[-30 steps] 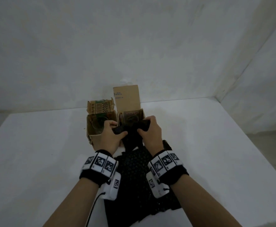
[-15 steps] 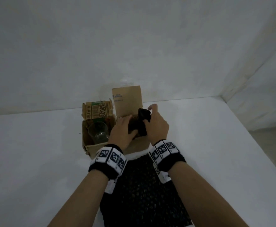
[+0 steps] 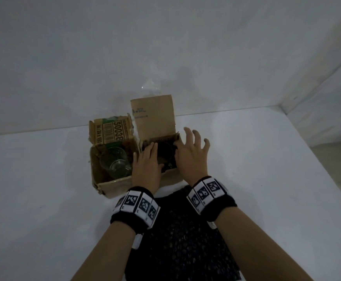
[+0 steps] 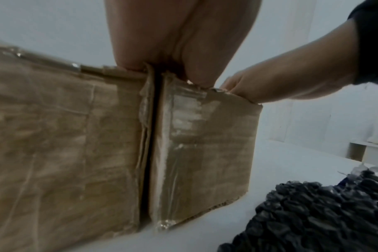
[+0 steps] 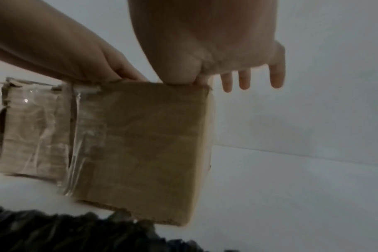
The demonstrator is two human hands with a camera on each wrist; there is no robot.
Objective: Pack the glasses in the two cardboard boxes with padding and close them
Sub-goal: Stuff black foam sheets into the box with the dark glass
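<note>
Two open cardboard boxes stand side by side on a white table. A bare clear glass point(image 3: 115, 162) stands in the left box point(image 3: 113, 184). In the right box point(image 3: 170, 179), whose lid flap point(image 3: 153, 116) stands upright, sits a bundle of black padding point(image 3: 164, 153). My left hand point(image 3: 145, 165) reaches in with straight fingers and presses on the bundle. My right hand point(image 3: 190, 157) lies over the box's right rim. Three of its fingers point(image 5: 244, 80) hang spread outside the wall, and its thumb side dips inside. What the padding wraps is hidden.
A sheet of black bubble wrap point(image 3: 181, 240) lies on the table just in front of the boxes, under my wrists. White walls stand behind the boxes and at the right; the table's right edge is near the corner.
Both hands lifted the black padded bundle from in front of the boxes and set it into the right box. The right hand's fingers have let go and spread.
</note>
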